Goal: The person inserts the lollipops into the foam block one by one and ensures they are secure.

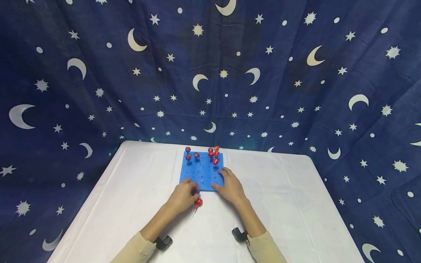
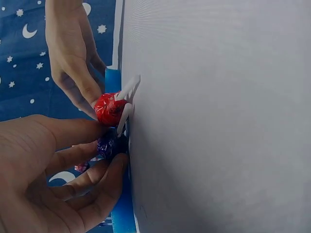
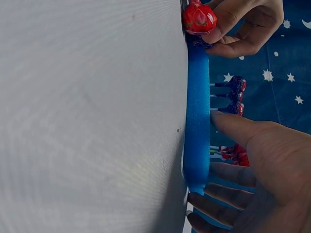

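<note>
A blue foam board (image 1: 204, 170) with rows of small holes lies flat on the table. At its near left corner my left hand (image 1: 182, 196) pinches a lollipop in a dark purple wrapper (image 2: 108, 146) between thumb and fingers. Beside it a red-wrapped lollipop (image 1: 199, 202) lies with its white stick pointing toward me; the index fingertip is right at its head in the left wrist view. My right hand (image 1: 232, 187) rests at the board's near right corner, thumb on the top and the other fingers spread along the side.
Three dark red-and-purple lollipops (image 1: 196, 155) stand upright in the board's far left part. Several red lollipops (image 1: 215, 162) are clustered at its far right. A white cloth covers the table (image 1: 283, 204), and a blue curtain (image 1: 276, 106) with moons and stars hangs behind.
</note>
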{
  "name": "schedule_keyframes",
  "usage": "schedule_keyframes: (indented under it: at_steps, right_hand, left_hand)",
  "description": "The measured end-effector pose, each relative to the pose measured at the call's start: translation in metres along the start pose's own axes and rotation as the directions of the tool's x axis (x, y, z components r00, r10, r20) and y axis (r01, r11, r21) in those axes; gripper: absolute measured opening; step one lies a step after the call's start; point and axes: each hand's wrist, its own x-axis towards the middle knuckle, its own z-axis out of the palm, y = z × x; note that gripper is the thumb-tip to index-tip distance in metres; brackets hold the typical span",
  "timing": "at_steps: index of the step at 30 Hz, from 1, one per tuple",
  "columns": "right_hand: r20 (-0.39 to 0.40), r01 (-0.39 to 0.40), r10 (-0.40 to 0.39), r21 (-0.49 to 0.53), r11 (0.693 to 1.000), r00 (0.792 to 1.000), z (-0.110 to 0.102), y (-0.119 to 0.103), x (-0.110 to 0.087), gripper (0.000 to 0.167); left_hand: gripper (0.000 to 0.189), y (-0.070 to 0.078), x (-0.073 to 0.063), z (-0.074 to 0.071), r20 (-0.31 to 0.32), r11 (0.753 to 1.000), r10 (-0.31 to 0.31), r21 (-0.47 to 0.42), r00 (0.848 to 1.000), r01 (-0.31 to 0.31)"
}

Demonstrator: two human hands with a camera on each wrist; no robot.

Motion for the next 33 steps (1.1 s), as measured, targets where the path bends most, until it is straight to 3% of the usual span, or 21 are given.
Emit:
schedule_keyframes:
  at_steps: [8, 18, 33]
  right_hand:
    - [0.001, 0.004, -0.004, 0.006, 1.000, 1.000, 0.001, 0.001, -0.001, 0.072]
    - [-0.002, -0.006, 0.006, 0.005, 1.000, 1.000, 0.002, 0.000, -0.001, 0.072]
    - [-0.026, 0.024, -0.024, -0.011, 1.000, 0.999, 0.003, 0.000, -0.001, 0.071]
  left_hand:
    - [0.015, -0.001, -0.001, 0.001, 0.002, 1.000, 0.016, -0.022, 1.000, -0.016]
    - [0.016, 0.004, 0.002, -0.004, 0.006, 0.999, -0.018, -0.051, 1.000, 0.019]
    - [0.017, 0.003, 0.013, -0.016, -0.110, 0.994, -0.016, -0.111, 0.994, 0.004]
